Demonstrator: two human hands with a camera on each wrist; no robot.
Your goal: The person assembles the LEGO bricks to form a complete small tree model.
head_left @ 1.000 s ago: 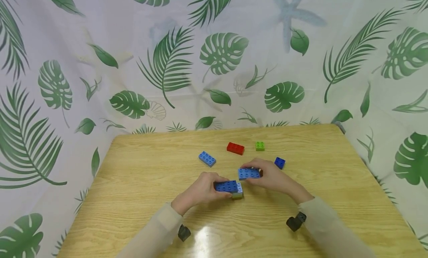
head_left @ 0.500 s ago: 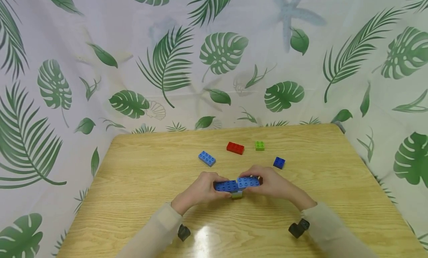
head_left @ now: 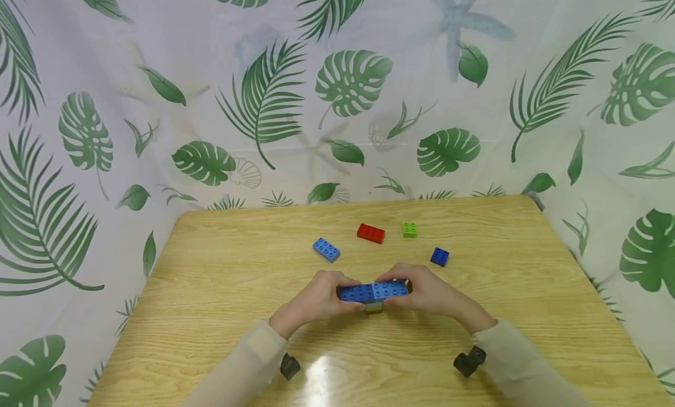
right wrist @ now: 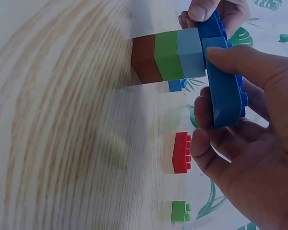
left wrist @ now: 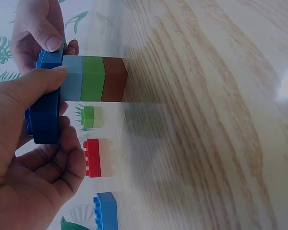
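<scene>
While left hand (head_left: 323, 296) grips dark-blue brick (head_left: 356, 293) and right hand (head_left: 431, 287) lighter-blue brick (head_left: 390, 289), end edges meet over stack (head_left: 374, 308); red brick (head_left: 371, 233) beyond hands, nearer far edge of bench (head_left: 242, 260).

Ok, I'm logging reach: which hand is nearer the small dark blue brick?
Right. The right hand is just on the near side of the small dark blue brick, slightly to its left; the left hand is much farther left.

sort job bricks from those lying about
Apparently in use:
dark blue brick (left hand)
light blue brick (right hand)
pale blue, green and brown brick stack

Lying about:
light blue eight-stud brick
red eight-stud brick
lime four-stud brick
dark blue four-stud brick
</scene>
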